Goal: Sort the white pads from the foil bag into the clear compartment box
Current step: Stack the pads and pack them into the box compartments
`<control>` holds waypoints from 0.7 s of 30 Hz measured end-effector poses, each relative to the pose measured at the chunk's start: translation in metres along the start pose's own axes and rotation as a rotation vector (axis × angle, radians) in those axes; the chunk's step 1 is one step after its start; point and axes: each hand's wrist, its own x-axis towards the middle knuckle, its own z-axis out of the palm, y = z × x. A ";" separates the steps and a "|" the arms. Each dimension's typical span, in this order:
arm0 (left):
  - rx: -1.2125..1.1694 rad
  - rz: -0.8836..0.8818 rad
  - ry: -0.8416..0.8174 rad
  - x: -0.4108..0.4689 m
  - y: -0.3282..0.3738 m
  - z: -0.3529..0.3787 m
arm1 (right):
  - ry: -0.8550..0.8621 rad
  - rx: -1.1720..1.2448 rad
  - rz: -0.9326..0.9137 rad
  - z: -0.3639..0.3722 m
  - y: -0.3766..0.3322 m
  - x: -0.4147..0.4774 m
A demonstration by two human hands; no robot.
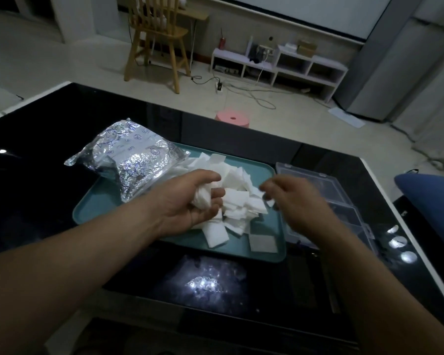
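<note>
Black tabletop: foil bag seems to open rightward onto tray; clear compartment box runs lengthwise down frame's right. Left hand has its grip clamped on white pads; right hand is blurred, its grip impossible to tell.

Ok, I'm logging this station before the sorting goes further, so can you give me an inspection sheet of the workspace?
Surface: glossy black table, with lamp reflections on it.
Job's things: foil bag lying across the far left corner of the teal tray; white pads heaped on the tray; clear compartment box right of the tray, contents unclear.
Clutter: blue cushion at the table's right edge.
Hands: left hand grips a bunch of pads over the heap; right hand blurred near the tray's right edge, grip unclear.
Cables: white cables and a power strip on the floor beyond.
Surroundings: wooden chair, pink stool, white low shelf.
</note>
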 end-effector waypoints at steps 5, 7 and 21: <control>-0.021 0.016 0.019 0.003 -0.003 0.005 | -0.235 -0.417 -0.014 0.014 0.014 -0.011; -0.045 0.050 0.062 0.004 0.000 0.005 | -0.254 -0.417 -0.045 0.021 0.009 -0.016; 0.012 0.106 0.194 0.006 0.007 -0.005 | -0.049 -0.521 -0.071 0.058 -0.003 0.018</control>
